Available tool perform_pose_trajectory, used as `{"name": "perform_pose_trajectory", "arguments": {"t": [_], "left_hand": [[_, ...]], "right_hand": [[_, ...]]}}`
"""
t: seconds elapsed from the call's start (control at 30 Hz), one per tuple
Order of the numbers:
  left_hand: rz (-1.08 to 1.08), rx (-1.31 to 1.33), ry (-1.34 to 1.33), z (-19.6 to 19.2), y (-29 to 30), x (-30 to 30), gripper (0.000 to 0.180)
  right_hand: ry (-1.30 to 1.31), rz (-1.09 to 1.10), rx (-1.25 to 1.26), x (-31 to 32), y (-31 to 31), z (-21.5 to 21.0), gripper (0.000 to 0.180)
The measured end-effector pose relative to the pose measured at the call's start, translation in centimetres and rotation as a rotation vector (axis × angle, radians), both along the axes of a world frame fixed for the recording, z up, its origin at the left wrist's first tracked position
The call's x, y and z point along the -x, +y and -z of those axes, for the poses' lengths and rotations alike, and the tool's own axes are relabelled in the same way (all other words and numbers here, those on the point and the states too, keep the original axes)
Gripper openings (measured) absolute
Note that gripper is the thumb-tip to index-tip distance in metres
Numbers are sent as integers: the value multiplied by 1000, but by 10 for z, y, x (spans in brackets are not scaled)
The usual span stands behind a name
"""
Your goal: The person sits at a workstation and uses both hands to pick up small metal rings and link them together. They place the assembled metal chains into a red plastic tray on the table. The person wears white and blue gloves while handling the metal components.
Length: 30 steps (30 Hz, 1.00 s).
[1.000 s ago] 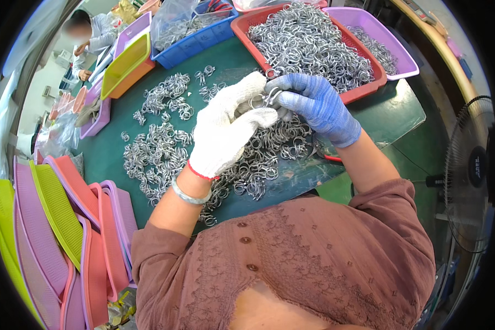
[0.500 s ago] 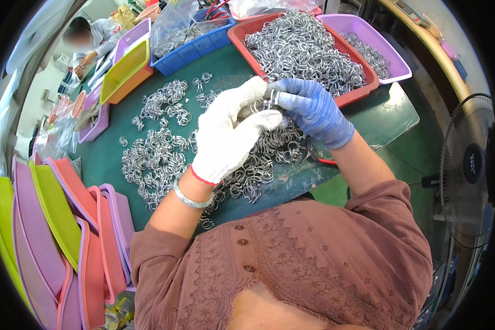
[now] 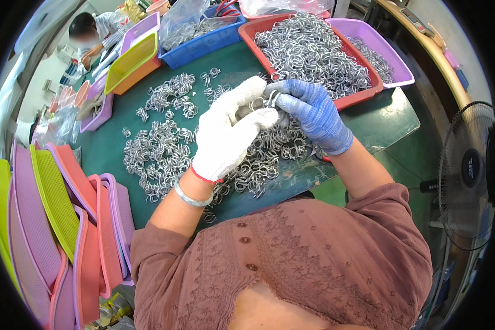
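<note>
My left hand [image 3: 228,129], in a white knit glove with a red cuff edge, pinches shiny metal rings [image 3: 257,103] between thumb and fingers. Facing it, my right hand [image 3: 313,113] in a blue glove grips a metal ring [image 3: 273,98] at its fingertips. The two hands almost meet above the green table [image 3: 107,165]. Below them lies a heap of metal rings [image 3: 258,168], partly covered by my left hand and wrist. More rings are spread in loose piles [image 3: 157,157] to the left. Exactly how the held rings join is too small to tell.
A red basket [image 3: 375,88] heaped with rings stands just beyond my right hand, beside a purple basket [image 3: 404,77]. Blue [image 3: 203,49] and yellow-orange [image 3: 129,71] bins line the far edge. Stacked colored baskets [image 3: 55,214] stand left, a fan [image 3: 470,170] right. Another person [image 3: 96,36] sits far left.
Both hands stay close together with rings at their fingertips, nearly unmoved. The view has shifted slightly, so the bins and baskets at the back appear a little further right.
</note>
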State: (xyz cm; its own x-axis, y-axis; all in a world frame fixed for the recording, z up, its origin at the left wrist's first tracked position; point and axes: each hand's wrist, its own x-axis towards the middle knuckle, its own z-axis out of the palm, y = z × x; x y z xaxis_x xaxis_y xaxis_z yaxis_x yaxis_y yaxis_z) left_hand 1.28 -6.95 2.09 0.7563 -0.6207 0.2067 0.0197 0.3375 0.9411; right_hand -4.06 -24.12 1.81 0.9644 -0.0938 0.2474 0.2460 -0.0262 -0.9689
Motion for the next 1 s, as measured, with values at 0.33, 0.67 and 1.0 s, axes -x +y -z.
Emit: {"name": "perform_pose_trajectory", "arguments": {"t": [0.33,0.67,1.0], "left_hand": [[-20,-2,56,13,22,-8,46],[-42,86,80,21,33,-9,49],[23,-10,110,25,41,-16,39]], "right_hand": [[197,-146,-384,-11,18,12,22],[-32,-63,107,-11,27,10,24],[-334,-39,382,-14,25,21,30]]}}
